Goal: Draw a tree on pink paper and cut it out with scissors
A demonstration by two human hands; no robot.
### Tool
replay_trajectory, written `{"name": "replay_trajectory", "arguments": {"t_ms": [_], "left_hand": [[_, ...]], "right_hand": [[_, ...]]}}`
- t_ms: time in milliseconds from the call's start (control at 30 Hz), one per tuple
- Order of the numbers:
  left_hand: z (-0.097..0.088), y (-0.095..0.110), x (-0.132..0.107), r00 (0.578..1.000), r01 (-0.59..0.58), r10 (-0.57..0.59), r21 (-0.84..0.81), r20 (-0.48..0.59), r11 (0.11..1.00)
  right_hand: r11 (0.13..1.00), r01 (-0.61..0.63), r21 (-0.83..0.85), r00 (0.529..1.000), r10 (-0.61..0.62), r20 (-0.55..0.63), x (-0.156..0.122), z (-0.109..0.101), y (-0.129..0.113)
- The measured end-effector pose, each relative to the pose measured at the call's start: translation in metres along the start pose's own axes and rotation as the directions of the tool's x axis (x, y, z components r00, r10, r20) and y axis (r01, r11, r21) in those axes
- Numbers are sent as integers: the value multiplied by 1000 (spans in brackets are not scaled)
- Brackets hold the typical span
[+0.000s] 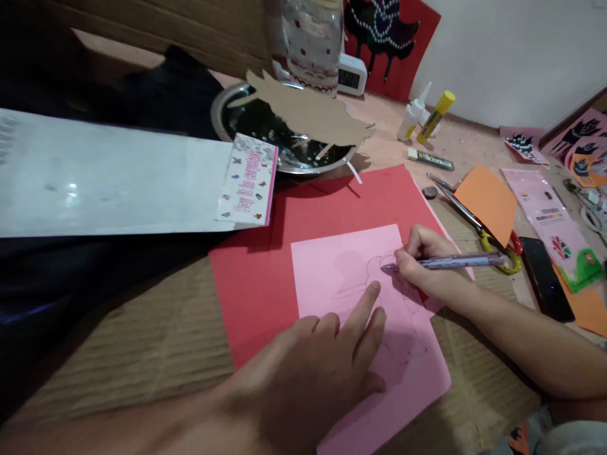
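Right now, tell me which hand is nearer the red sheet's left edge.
Left: the left hand lies over the pink paper, its wrist by that edge of the red sheet. The other hand, gripping the pen, is farther off, toward the opposite side.

Room over red sheet [256, 297] left of pink paper [332, 262], bowl [308, 170] behind.

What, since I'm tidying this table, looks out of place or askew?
The cardboard cutout lies lopsided across the metal bowl, one end jutting past its rim; the scissors are partly hidden beneath orange paper, easy to overlook.
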State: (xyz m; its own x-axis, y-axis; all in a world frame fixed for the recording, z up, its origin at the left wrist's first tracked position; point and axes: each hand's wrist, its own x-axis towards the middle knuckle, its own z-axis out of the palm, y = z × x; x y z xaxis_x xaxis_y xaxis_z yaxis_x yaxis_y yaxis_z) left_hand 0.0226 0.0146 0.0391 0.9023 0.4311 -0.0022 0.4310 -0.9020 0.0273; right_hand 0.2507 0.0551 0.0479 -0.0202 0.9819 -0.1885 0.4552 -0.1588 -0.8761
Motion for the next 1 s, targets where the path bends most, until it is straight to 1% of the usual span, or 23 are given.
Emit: {"name": "replay_trajectory", "arguments": {"t_ms": [133,233,300,367,433,467,500,567,633,667,700,767,833,900,933,1000], "left_hand": [[3,3,0,999,42,-42,8,-31,999],[6,6,1,995,51,-51,2,-91,999],[6,5,1,988,55,-55,-4,-147,998],[2,0,1,972,72,-78,-34,-223,997],[-3,-9,3,954,73,-111,-142,-278,987],[-5,-13,4,944,60,-127,-220,-305,974],[-6,-18,6,936,30,-132,-298,-327,954],[-6,-27,10,909,-60,-112,-394,-401,917],[-4,-31,14,879,-147,-61,-390,-474,909],[-2,-32,16,865,-171,-43,-375,-499,911],[-1,-32,17,860,-184,-34,-371,-509,910],[-1,-33,19,857,-180,-56,-399,-513,899],[-2,-34,21,861,-143,-125,-471,-493,871],[-3,-36,22,871,-86,-207,-554,-445,828],[-4,-37,22,873,-57,-246,-590,-421,806],[-3,-39,21,878,-28,-283,-630,-387,776]], "right_hand": [[1000,13,3,1000,-13,-21,2,1,-1],[999,36,36,999,-35,-29,2,1,-3],[989,107,103,994,-104,-32,-2,0,-4],[960,213,183,976,-217,0,-9,-4,-6],[928,291,234,946,-316,77,-20,-7,-6],[920,305,246,931,-343,125,-25,-8,-6],[920,300,253,920,-349,179,-30,-9,-5],[936,228,269,907,-305,291,-37,-7,-3],[946,148,288,886,-256,387,-39,-2,-2],[943,127,307,877,-251,410,-38,0,-3],[931,124,342,873,-267,408,-36,2,-4],[871,132,472,883,-320,344,-29,1,-9],[774,74,629,894,-331,302,-21,-3,-15],[686,-39,726,894,-301,333,-12,-11,-20],[658,-92,747,888,-286,361,-9,-16,-22],[627,-146,765,879,-273,391,-3,-23,-25]]}}
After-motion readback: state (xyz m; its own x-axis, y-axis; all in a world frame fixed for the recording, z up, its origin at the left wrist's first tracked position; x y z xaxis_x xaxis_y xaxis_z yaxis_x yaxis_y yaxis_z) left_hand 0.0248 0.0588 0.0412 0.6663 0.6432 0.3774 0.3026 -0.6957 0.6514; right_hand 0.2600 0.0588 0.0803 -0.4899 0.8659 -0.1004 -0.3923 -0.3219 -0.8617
